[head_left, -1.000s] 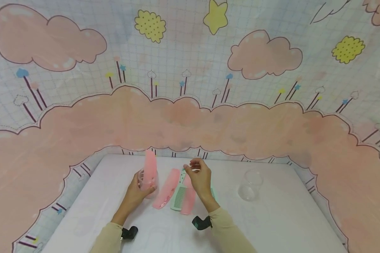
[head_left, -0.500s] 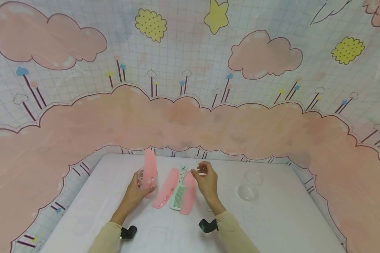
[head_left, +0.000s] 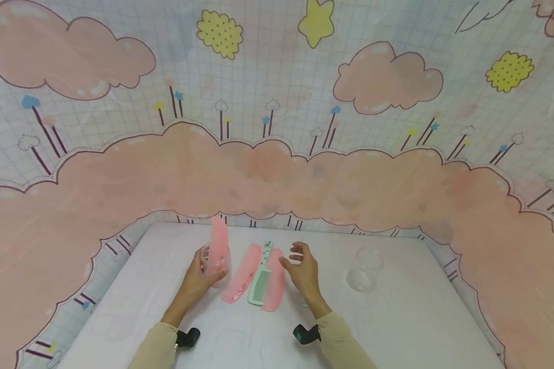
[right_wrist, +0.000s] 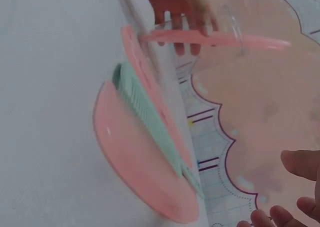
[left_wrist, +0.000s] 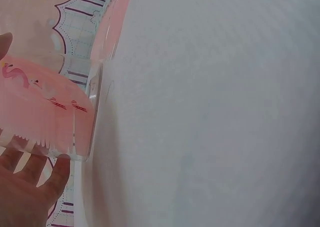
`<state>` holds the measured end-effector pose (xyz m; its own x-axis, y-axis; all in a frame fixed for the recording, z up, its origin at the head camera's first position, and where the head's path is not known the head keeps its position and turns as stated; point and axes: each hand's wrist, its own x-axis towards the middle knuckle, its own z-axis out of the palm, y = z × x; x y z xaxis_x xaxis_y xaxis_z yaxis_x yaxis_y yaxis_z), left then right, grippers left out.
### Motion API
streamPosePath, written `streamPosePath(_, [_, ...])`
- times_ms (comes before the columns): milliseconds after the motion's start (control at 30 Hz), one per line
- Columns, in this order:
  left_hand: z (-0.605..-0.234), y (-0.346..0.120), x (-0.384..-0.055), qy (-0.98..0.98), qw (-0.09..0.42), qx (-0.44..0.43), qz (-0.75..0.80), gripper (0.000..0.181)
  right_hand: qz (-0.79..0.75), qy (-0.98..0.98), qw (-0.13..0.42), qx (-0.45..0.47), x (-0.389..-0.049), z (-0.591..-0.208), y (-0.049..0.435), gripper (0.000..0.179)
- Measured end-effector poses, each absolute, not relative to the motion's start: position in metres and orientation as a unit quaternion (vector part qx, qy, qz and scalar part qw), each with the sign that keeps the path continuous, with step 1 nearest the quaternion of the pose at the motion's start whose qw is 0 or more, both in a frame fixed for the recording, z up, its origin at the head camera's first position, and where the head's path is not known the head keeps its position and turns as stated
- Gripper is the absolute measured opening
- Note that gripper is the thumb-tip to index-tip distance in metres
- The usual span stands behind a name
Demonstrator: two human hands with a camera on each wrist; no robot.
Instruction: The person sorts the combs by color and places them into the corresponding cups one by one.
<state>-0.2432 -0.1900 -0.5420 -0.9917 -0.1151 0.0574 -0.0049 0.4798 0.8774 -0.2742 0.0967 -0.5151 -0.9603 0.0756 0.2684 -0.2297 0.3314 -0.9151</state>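
Drew the right hand [head_left: 303, 271] back from beside the handle of the mint-green plastic comb [head_left: 262, 279] to a place just right of the row; so left that comb lying untouched and, by judgement, the right hand unoccupied. Showed the right fingers released and loosely bent, with thumb and fingertips apart. Grasped in the left hand [head_left: 198, 282] the round clear plastic cup [left_wrist: 82, 69], with fingers and thumb curled about its wall. Stood inside that cup the curved pink flamingo-printed plastic comb [head_left: 219, 238], long axis near vertical, one end toward the base, the other pointing up past the rim. Laid on the white tabletop [head_left: 397, 318] between the hands: the curved pink left-hand comb [head_left: 243, 274], long axis slanting away and rightward; the mint-green one, handle pointing to the far edge, toothed head nearer; the curved pink right-hand comb [head_left: 277, 282], partly overlapped by the green, long axis running nearly straight away. Set well apart, farther right: a second clear plastic cup [head_left: 361, 281].
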Motion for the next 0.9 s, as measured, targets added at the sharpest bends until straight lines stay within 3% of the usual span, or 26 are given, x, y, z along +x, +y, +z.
streamPosePath(900, [-0.540, -0.188, -0.243, -0.857, 0.053, 0.038, -0.512, 0.099, 0.531, -0.846, 0.041, 0.033, -0.278, -0.544, 0.084, 0.072])
